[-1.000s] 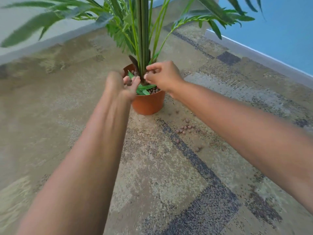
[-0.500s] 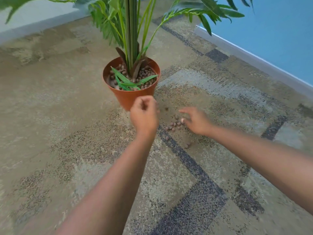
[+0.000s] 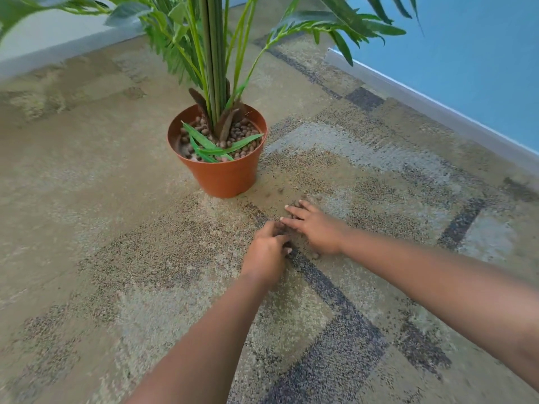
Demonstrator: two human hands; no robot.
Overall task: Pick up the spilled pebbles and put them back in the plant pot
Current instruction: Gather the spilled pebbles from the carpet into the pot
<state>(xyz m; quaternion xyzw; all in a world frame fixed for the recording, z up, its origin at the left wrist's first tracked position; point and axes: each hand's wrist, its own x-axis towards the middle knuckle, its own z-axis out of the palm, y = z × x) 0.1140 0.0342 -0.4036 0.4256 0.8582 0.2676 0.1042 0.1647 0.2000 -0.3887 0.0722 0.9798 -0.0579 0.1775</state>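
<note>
A terracotta plant pot stands on the carpet, filled with brown pebbles around green stems. Both my hands are down on the carpet to the pot's front right. My right hand lies palm down with its fingers stretched toward the pot, covering most of the spilled pebbles. My left hand sits just beside it with fingers curled onto the carpet; what is under them is hidden. A few loose pebbles show: one near the pot, one by my right wrist.
The plant's long green leaves hang over the pot and spread wide. A blue wall with a white skirting board runs along the right. Patterned beige and grey carpet covers the floor all around.
Both hands came away from the pot and dropped onto the spilled pebbles on the carpet. The right hand now lies flat over them and the left has closed in beside it.
</note>
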